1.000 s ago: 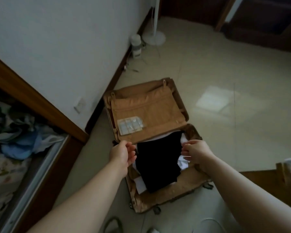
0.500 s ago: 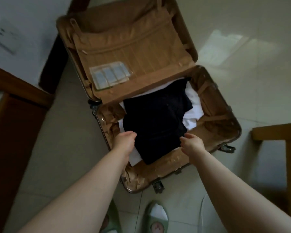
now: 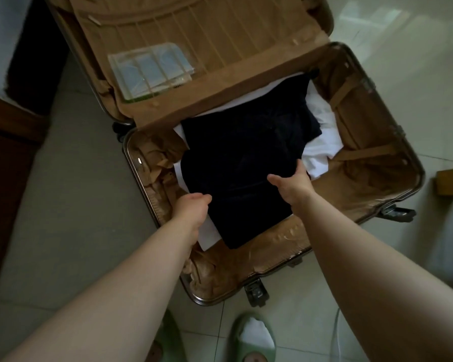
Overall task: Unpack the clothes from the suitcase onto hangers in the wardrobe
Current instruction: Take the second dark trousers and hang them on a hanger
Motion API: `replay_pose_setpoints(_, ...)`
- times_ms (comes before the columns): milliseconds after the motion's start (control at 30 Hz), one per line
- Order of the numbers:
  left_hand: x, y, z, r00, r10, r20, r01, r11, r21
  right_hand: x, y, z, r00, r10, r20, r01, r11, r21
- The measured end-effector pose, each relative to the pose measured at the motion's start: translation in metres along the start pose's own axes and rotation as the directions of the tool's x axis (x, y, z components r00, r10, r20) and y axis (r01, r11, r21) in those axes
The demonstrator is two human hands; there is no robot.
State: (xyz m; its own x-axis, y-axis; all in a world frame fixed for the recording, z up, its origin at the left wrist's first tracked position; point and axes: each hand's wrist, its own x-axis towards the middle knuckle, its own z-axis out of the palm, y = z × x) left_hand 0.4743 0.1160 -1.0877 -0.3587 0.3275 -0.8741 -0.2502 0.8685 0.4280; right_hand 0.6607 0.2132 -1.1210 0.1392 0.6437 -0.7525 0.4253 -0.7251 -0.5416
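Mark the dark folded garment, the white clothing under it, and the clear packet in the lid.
dark folded garment [image 3: 236, 158], head view, middle of top face
white clothing [image 3: 322, 142], head view, exposed right part
clear packet [image 3: 149, 71], head view, its centre

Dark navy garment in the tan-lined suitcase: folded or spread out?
Folded. The dark navy garment lies as a compact block with straight edges on white clothes, well inside the tan-lined suitcase.

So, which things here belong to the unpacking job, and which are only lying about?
For the job: open brown-lined hard suitcase, folded dark navy garment, white garment under it.
Not needed: clear plastic packet in the lid, green slippers on the feet.
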Motion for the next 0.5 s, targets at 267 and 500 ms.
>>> replay_pose_setpoints(267, -0.024, 0.006, -0.005, 0.955, -0.188, 0.230, 0.251, 0.926, -0.283, -0.049, -0.018, -0.003, 0.959, 0.019, 0.284, -0.003, 0.998, -0.057)
replay_pose_setpoints(500, -0.083, 0.063, -0.027, 0.865, -0.195, 0.461, 0.377, 0.860, -0.344, -0.115, -0.066, -0.020, 0.845, 0.109, 0.524, -0.081, 0.994, -0.075)
